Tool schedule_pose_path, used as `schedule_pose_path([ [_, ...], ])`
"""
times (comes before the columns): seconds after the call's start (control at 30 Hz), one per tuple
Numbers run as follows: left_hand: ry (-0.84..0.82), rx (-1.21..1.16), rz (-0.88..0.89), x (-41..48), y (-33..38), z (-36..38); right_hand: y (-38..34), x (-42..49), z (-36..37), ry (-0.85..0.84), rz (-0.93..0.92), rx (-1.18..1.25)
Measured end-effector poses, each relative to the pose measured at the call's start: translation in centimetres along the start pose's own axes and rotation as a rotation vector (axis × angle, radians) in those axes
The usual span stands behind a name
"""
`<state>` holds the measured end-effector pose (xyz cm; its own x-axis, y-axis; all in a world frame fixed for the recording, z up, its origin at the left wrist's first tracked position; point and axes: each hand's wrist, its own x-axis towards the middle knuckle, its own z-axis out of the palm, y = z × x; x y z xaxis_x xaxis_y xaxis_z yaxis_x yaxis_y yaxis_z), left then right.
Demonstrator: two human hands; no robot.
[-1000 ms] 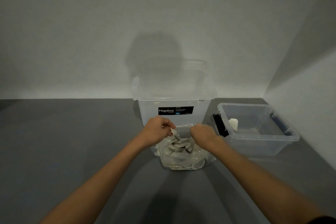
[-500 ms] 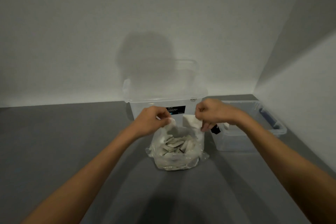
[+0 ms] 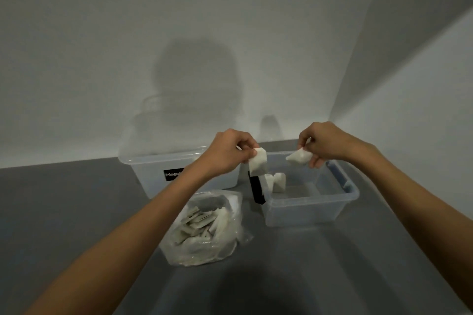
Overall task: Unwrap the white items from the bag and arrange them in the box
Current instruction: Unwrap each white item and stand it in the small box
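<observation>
Far left, a big clear lidded tub (image 3: 153, 171) with a black label sits against the wall. In front of it on the grey surface (image 3: 64, 212), the clear plastic bag (image 3: 204, 230) slumps open, packed with white flat pieces. Above it, the left hand (image 3: 225, 156) pinches a white square item (image 3: 258, 165) by its top edge, dangling just over the small box's near-left corner. Next, the small open clear box (image 3: 320, 202), black latch on its left end, with a white item (image 3: 277, 181) standing inside at the left. Over the box, the right hand (image 3: 325, 144) grips a crumpled white piece (image 3: 299, 156) in its fingertips.
</observation>
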<state>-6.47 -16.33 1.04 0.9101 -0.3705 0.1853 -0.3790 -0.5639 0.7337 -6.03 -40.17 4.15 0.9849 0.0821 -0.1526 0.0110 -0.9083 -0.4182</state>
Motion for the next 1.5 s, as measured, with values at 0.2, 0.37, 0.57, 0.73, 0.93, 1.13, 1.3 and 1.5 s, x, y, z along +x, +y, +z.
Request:
schedule_pose_path([
  [0.2,-0.036,0.038,-0.064,4.5,0.7,5.4,5.1,3.5,1.8,-0.055,-0.067,-0.234],
  [0.37,-0.080,0.201,-0.080,7.4,0.4,9.9,8.1,6.7,4.7,-0.097,-0.160,-0.295],
  [0.57,-0.092,0.332,-0.135,9.0,-0.5,12.4,9.6,8.6,7.5,-0.122,-0.292,-0.441],
  [0.73,-0.154,0.440,-0.191,9.2,-1.1,13.9,10.2,9.8,8.6,-0.155,-0.322,-0.492],
  [0.93,-0.241,0.518,-0.250,10.3,-1.4,16.3,10.9,10.4,8.7,-0.124,-0.336,-0.566],
  [1.13,-0.241,0.650,-0.262,11.6,-1.2,19.4,11.7,10.6,8.0,-0.105,-0.298,-0.598],
  [1.3,-0.252,0.712,-0.288,12.4,-1.3,20.8,12.0,10.6,7.7,-0.119,-0.287,-0.591],
  [1.5,-0.260,0.869,-0.223,12.9,-1.5,21.1,12.4,10.5,8.0,-0.059,-0.289,-0.583],
])
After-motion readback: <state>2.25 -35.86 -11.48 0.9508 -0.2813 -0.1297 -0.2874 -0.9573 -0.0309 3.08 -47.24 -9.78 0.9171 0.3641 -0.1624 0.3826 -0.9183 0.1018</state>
